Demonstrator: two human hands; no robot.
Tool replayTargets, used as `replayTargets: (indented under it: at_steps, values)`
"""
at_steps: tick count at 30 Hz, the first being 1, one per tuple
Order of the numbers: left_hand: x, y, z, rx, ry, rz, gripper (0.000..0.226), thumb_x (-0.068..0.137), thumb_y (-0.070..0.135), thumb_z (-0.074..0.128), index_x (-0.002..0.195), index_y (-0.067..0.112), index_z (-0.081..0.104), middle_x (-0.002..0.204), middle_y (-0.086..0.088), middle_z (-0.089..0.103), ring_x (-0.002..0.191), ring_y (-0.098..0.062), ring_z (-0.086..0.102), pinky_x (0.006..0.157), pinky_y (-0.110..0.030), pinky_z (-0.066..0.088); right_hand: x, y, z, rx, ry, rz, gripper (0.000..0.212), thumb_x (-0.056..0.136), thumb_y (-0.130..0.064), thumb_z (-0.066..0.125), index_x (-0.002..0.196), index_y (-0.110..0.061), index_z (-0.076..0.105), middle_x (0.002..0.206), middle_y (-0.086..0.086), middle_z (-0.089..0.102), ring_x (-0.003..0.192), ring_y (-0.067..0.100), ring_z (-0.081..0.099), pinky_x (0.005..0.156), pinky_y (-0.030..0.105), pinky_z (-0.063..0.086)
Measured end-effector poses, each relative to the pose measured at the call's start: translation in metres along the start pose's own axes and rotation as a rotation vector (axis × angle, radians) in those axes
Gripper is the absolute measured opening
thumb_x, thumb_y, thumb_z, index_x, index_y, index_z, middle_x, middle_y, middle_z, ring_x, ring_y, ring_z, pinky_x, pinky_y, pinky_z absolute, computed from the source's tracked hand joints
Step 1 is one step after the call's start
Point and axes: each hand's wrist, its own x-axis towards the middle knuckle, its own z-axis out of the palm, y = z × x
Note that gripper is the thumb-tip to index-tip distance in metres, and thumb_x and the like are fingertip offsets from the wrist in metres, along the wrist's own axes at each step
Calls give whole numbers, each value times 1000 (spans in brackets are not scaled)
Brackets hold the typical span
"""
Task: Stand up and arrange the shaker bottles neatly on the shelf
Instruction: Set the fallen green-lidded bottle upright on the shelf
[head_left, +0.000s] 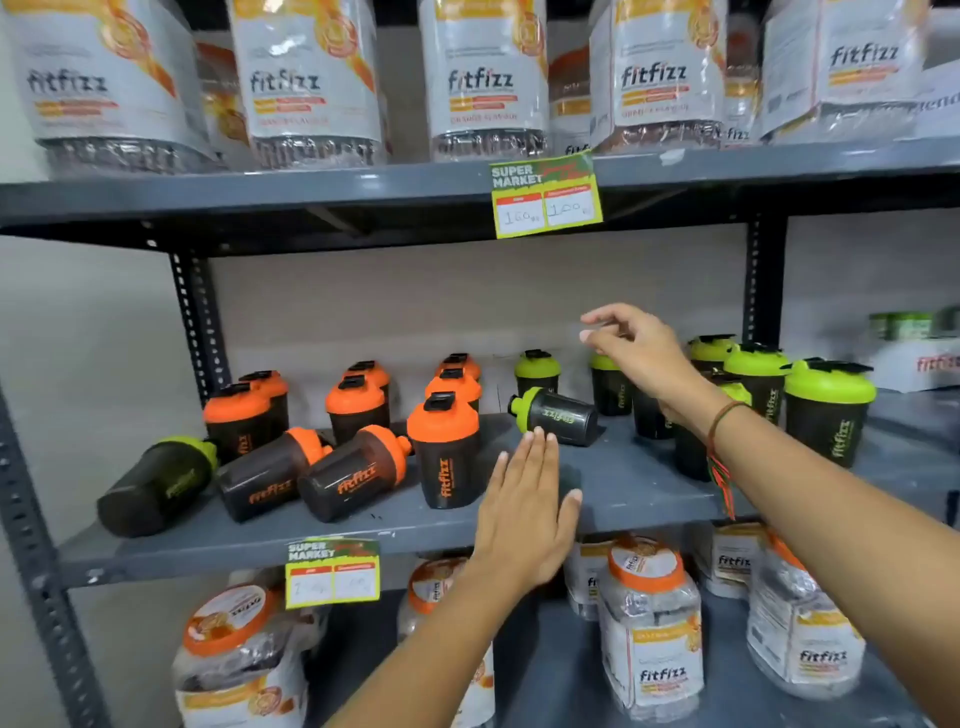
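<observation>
While the left hand stretches flat, fingers released, toward a toppled green-lidded shaker mid-shelf, the right hand hovers loosely curled and empty above upright green-lidded bottles.

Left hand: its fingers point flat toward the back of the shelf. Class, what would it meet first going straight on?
Probably the toppled green-lidded shaker, lying just beyond the left hand; its fingers look nearly touching, though depth is unclear.
</observation>
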Motion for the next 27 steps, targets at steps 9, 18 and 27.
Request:
replayTargets:
  at_steps: [9,18,27]
  values:
    - [64,-27,45,-2,-471,-239,74,99,54,19,158,11,8,167,-5,4,153,-16,-1,121,-40,-6,60,83,37,-385,-272,128,36,86,-36,73,116,-16,68,99,3,69,93,18,62,79,24,44]
    - [71,-33,50,-6,-491,-275,84,92,63,19,158,12,11,167,-2,5,153,-13,0,120,-41,-6,94,135,83,-897,-682,256,98,63,-74,72,130,-6,55,135,14,59,120,31,57,92,37,49]
    - [69,-30,45,-18,-493,-274,81,94,61,19,158,12,11,167,-3,6,153,-14,0,121,-41,-7,82,156,85,-623,-346,312,60,57,-58,83,93,-17,57,106,6,65,91,25,58,65,30,45]
